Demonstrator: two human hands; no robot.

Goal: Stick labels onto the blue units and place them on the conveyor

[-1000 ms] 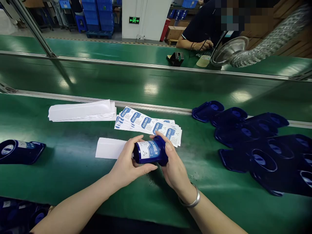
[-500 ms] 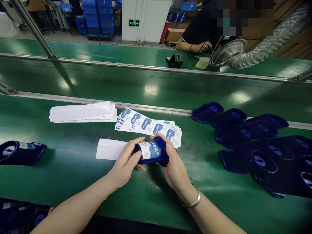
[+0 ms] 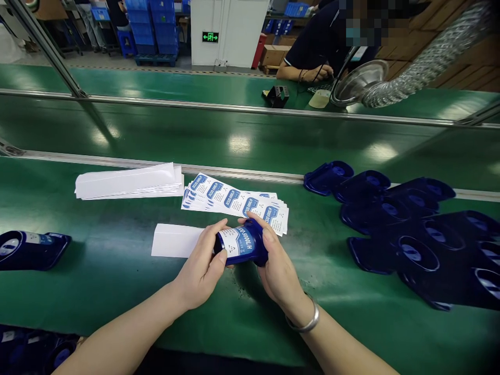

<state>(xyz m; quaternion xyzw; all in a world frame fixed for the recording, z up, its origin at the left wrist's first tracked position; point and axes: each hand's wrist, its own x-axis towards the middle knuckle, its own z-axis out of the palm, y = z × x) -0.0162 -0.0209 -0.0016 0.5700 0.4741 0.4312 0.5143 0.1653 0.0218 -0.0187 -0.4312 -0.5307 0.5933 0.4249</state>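
Between my two hands I hold a dark blue plastic housing (image 3: 255,245) above the green bench. A blue and white label (image 3: 236,241) lies on its upper face. My left hand (image 3: 203,263) is closed around the left end, its thumb at the label's lower left edge. Wrapped round the right end is my right hand (image 3: 278,260), thumb on top; a silver bangle sits on that wrist. A blank white strip (image 3: 175,240) lies partly behind my left hand. Just beyond my hands, printed label sheets (image 3: 230,199) are fanned out.
Several unlabelled blue housings (image 3: 416,252) crowd the right side. At the left edge lies a labelled housing (image 3: 35,250). White paper strips (image 3: 127,182) are stacked at back left. A metal rail (image 3: 242,109) crosses the bench; a person (image 3: 308,47) sits beyond, near a flexible duct (image 3: 422,67).
The whole view has shifted slightly. The housing is turned a little in my hands, and my left fingers have closed in along its end.
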